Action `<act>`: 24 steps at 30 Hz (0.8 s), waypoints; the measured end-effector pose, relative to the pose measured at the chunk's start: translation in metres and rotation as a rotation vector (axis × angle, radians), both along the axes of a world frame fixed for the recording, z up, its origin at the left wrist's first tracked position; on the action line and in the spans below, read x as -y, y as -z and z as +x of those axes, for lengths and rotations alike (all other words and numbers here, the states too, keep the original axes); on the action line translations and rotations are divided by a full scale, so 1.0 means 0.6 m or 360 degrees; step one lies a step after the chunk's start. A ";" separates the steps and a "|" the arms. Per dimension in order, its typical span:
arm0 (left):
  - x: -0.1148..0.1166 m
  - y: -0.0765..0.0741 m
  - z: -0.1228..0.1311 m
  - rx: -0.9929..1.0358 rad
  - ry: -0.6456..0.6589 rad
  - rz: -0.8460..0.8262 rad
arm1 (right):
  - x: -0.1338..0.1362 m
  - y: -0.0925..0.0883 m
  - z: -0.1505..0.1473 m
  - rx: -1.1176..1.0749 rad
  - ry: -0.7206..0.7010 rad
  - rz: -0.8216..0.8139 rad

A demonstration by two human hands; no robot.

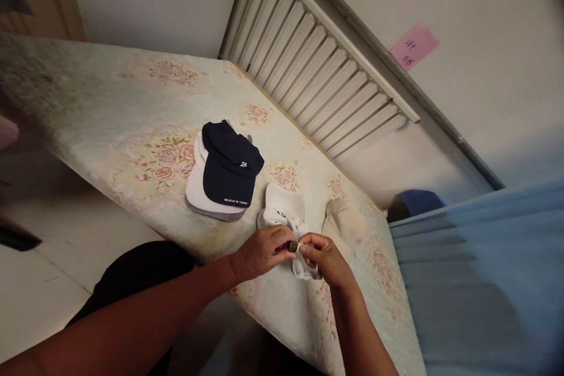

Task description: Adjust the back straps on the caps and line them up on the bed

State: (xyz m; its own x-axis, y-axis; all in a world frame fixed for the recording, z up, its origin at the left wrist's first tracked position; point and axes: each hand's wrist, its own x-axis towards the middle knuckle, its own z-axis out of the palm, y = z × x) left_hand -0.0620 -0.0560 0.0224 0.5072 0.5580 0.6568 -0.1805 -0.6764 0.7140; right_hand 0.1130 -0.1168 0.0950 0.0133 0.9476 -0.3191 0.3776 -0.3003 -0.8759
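Note:
A white cap [284, 207] lies on the floral mattress [132, 123] near its front edge. My left hand [259, 252] and my right hand [324, 255] meet over the cap's back, both pinched on its white strap [304, 267] and a small metal buckle [293, 245]. A navy cap [231, 164] with white lettering sits on top of a stack of white caps [196, 185] further left. To the right of the white cap lies a beige cap [346, 218].
A slatted headboard [317, 64] leans along the wall behind the mattress. A pink note [414, 46] is stuck on the wall. Blue fabric [476, 270] covers the right side. Tiled floor [53, 270] lies to the left, with my dark-clothed knee [141, 270] below.

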 end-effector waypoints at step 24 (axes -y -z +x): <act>0.000 0.004 0.002 0.0034 0.0056 -0.0043 | 0.001 -0.005 -0.029 -0.0098 0.0103 0.0084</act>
State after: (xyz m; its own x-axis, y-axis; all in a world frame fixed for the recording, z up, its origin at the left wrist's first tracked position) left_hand -0.0607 -0.0560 0.0198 0.5127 0.5578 0.6527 -0.2194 -0.6498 0.7277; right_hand 0.0956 -0.1173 0.0977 0.0568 0.9609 -0.2710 0.3041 -0.2752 -0.9120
